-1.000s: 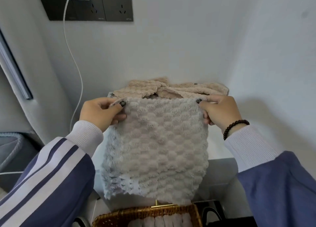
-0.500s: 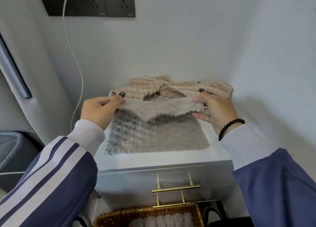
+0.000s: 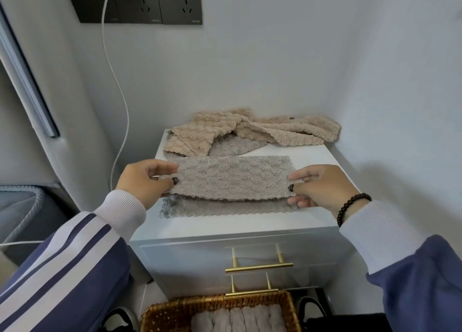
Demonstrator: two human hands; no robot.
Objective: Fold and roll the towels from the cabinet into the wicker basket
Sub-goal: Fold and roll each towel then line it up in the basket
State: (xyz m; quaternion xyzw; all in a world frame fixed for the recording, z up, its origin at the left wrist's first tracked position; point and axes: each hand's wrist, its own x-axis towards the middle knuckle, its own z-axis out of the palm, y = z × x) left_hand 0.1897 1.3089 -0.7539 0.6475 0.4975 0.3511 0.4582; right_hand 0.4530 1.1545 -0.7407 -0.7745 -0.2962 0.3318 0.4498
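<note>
Mid-fold: my left hand [image 3: 146, 179] and right hand [image 3: 317, 186] each pinch an end of the grey towel [image 3: 232, 179] on the cabinet [image 3: 322, 161] top, upper layer drawn toward the near edge, not yet flush. Next, I'd say: align the edges, press flat, roll from one end, drop it into the wicker basket [image 3: 175, 311] below, beside the rolls already there. More towels [image 3: 250, 129] lie far back; no legible writing, socket-panel marks too small.

Both sleeves [image 3: 62, 269] are navy blue with pale lilac ribbed cuffs [image 3: 122, 210]. The left sleeve carries lengthwise white and lilac stripes. A bracelet [image 3: 350, 206] of dark round beads circles the right wrist. The thumbnails [image 3: 175, 180] wear dark, speckled polish.
</note>
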